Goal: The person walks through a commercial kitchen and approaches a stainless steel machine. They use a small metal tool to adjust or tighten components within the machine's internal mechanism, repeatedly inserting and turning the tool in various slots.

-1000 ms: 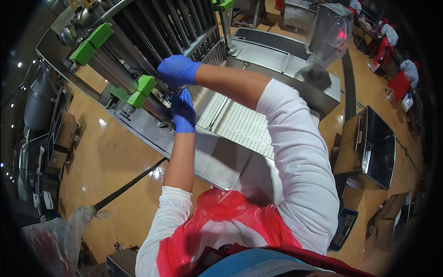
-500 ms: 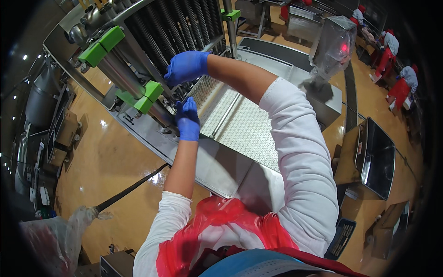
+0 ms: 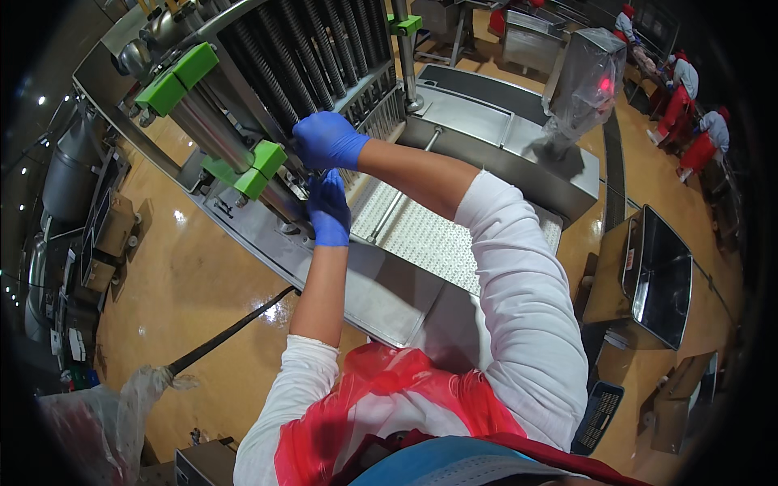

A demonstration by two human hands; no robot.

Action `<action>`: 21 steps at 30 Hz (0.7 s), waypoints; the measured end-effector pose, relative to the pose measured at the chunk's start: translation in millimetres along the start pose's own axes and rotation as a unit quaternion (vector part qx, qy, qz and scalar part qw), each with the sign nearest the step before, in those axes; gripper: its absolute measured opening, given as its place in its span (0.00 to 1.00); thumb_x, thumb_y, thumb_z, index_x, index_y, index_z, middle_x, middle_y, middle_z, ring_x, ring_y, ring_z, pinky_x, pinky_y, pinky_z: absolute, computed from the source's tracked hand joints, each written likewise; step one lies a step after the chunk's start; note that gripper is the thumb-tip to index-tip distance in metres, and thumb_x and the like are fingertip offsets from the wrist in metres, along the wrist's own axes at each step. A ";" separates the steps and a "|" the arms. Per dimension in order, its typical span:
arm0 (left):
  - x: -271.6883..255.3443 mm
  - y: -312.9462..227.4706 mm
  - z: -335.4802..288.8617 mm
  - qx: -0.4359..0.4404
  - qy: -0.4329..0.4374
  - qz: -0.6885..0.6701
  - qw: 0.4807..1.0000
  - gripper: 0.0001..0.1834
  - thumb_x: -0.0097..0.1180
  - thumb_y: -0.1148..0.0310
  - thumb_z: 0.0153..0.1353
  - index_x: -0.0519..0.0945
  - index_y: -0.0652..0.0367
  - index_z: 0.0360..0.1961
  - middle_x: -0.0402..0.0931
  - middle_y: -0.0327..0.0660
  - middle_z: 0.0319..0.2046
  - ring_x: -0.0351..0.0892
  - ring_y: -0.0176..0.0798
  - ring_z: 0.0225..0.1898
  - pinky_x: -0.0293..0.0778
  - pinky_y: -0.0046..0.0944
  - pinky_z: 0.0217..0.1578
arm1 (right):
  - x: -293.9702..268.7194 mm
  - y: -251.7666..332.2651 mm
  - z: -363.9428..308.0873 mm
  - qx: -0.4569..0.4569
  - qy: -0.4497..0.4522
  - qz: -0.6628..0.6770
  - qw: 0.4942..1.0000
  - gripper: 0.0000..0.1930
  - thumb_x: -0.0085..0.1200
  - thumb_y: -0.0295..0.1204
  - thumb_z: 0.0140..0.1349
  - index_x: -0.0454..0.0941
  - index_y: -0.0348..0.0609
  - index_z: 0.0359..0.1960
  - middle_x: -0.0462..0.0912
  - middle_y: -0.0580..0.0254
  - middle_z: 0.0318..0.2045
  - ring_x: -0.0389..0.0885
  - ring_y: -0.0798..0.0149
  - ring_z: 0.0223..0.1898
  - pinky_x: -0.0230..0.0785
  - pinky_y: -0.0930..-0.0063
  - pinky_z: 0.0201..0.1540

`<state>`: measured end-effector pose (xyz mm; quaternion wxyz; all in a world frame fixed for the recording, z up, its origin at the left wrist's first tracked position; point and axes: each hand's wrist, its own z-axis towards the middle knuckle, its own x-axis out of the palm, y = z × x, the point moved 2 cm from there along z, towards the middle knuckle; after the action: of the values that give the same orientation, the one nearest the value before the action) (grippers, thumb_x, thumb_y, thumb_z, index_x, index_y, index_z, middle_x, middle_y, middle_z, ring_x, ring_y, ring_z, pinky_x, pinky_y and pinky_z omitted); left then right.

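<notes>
Both my hands, in blue gloves, work at the near left end of a machine's row of spring-loaded needles. My right hand (image 3: 328, 140) is closed in front of the lower ends of the black coil springs (image 3: 279, 69). Just below it, my left hand (image 3: 330, 212) points upward with its fingers pressed together, close under the right one. Whatever the fingers pinch is hidden by the gloves. The thin metal needles (image 3: 381, 121) hang along the row to the right. Beneath them lies a white, studded conveyor bed (image 3: 425, 235) crossed by a metal rod (image 3: 405, 188).
Green clamps (image 3: 261, 170) grip a steel column left of my hands. A plastic-wrapped control box (image 3: 587, 77) with a red light stands far right. Metal bins (image 3: 660, 275) stand on the floor at right. Several people (image 3: 685, 81) in red aprons work farther back.
My right hand has come down and nearer, toward the left hand, and its forearm has dropped. The left hand stays almost in place, its fingers now closer to the right hand.
</notes>
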<state>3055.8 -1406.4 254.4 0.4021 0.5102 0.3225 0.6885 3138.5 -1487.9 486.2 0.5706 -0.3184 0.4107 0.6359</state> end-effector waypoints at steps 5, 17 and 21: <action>-6.5 8.5 1.8 0.136 0.052 0.260 0.955 0.20 0.56 0.57 0.68 0.78 0.66 0.48 0.79 0.48 0.48 0.78 0.44 0.55 0.70 0.40 0.63 | -11.1 -1.8 2.4 -0.069 0.047 -0.029 0.996 0.10 0.55 0.37 0.59 0.85 0.46 0.33 0.83 0.50 0.29 0.84 0.45 0.33 0.78 0.52 0.37; -15.6 39.5 8.2 0.477 -0.042 0.618 0.623 0.19 0.56 0.57 0.68 0.78 0.66 0.45 0.82 0.47 0.44 0.80 0.46 0.53 0.75 0.41 0.59 | -35.5 -21.1 24.8 -0.319 0.096 -0.172 0.927 0.10 0.53 0.40 0.61 0.85 0.61 0.40 0.86 0.64 0.32 0.86 0.53 0.35 0.78 0.60 0.36; -1.4 -20.6 -4.5 0.321 0.019 0.545 0.774 0.19 0.57 0.58 0.68 0.79 0.66 0.46 0.82 0.46 0.45 0.81 0.44 0.51 0.75 0.40 0.58 | -38.3 2.0 17.1 -0.232 0.131 -0.172 0.948 0.09 0.60 0.40 0.56 0.87 0.60 0.37 0.86 0.63 0.31 0.86 0.53 0.35 0.79 0.60 0.36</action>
<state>3056.3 -1398.1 235.0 -0.2335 0.6871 0.1999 0.6584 3143.2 -1490.5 527.8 0.5226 -0.5886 0.2617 0.5585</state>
